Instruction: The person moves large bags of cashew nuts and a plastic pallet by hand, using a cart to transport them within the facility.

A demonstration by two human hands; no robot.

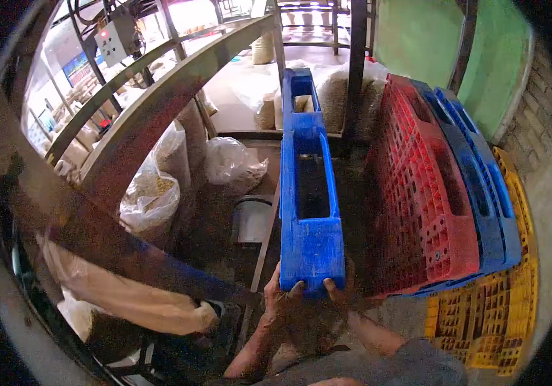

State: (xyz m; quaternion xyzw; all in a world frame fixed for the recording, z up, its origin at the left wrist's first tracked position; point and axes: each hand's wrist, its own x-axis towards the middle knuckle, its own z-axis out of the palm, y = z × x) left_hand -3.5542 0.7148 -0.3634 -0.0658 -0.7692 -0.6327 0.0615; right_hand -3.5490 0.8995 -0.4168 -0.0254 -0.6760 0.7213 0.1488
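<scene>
Red pallet point(417, 193) leans over a yellow pallet point(482, 315) on your right. Before you, the blue pallet point(311, 193) stands on edge, with your left hand point(281, 293) and right hand point(340, 289) both clasped around its near end.

A red pallet point(417, 193) leans at the right with two darker blue pallets point(485, 180) stacked against its far side, all resting on yellow pallets point(482, 321) lying flat. At the left, clear sacks of grain point(150, 193) sit under slanting steel beams point(160, 109). A grey switch box point(113, 40) hangs above, and a green wall point(424, 38) stands behind.
</scene>
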